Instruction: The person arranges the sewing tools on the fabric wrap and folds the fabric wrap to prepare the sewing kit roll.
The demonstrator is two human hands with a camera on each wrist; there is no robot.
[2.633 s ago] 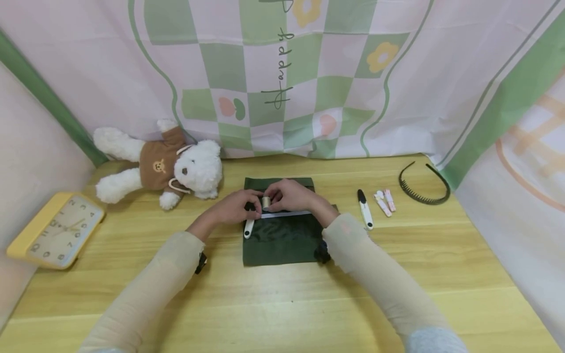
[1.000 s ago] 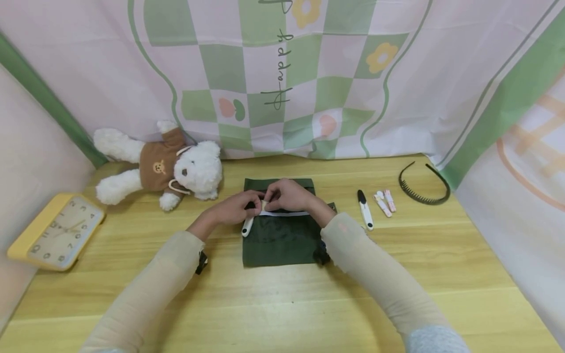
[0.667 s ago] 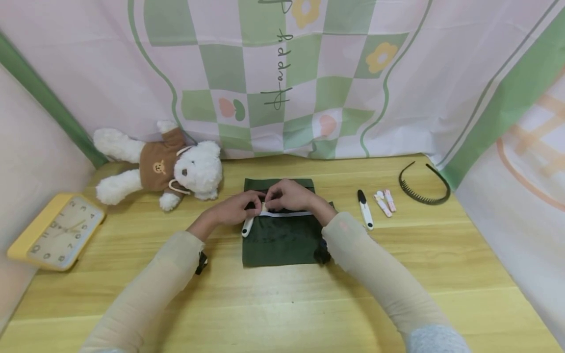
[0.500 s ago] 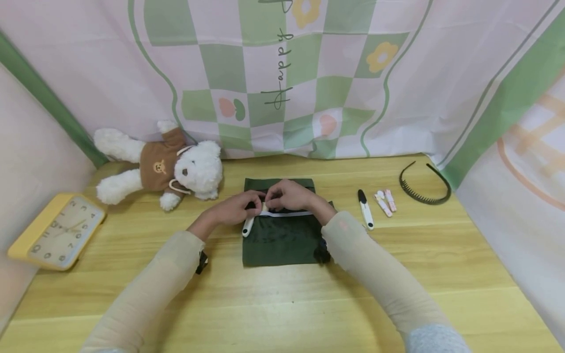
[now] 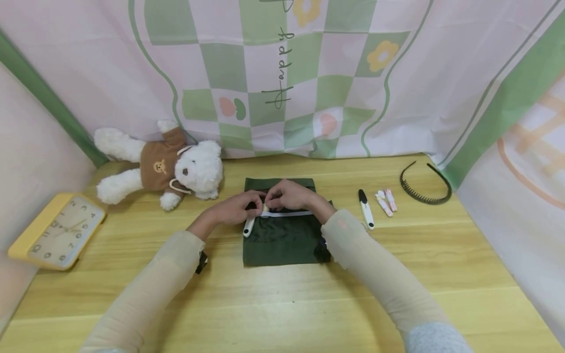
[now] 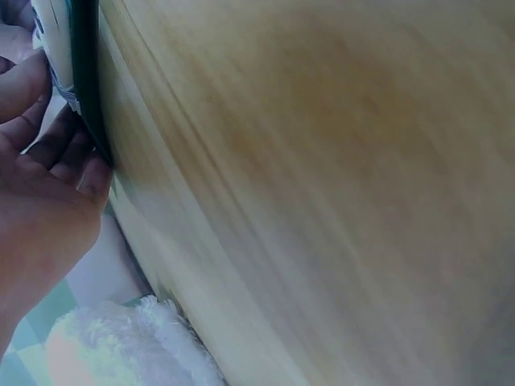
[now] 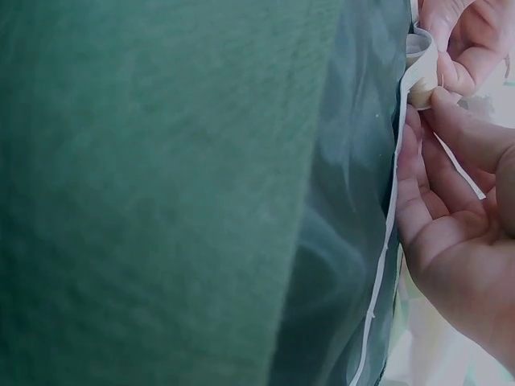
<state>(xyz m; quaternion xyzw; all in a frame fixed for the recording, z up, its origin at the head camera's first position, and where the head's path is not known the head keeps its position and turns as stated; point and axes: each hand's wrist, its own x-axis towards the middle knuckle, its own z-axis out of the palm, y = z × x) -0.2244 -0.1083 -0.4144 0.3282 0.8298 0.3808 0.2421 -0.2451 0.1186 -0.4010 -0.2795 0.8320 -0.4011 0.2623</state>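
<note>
A dark green fabric panel (image 5: pixel 282 250) lies on the table with a white elastic band (image 5: pixel 289 214) running across it. Between both hands a small beige spool of thread (image 7: pixel 422 94) stands at the band, which loops round its side in the right wrist view. My right hand (image 5: pixel 291 195) pinches the spool with thumb and fingers. My left hand (image 5: pixel 234 208) pinches the band beside the spool, its other fingers at the panel's edge. Below this hand, a white-handled tool (image 5: pixel 248 227) lies along the panel's left side, its upper part hidden by the hand.
To the right lie a white tool with a black tip (image 5: pixel 366 210), two pink clips (image 5: pixel 384 203) and a black toothed headband (image 5: pixel 425 198). A white plush bear (image 5: pixel 159 166) lies at the back left, near a yellow clock (image 5: pixel 57 230). A patterned curtain hangs behind the table.
The spool, earlier standing above the band between the fingers, has come down toward the band and is more covered by the fingers. Both hands have barely shifted during the last second.
</note>
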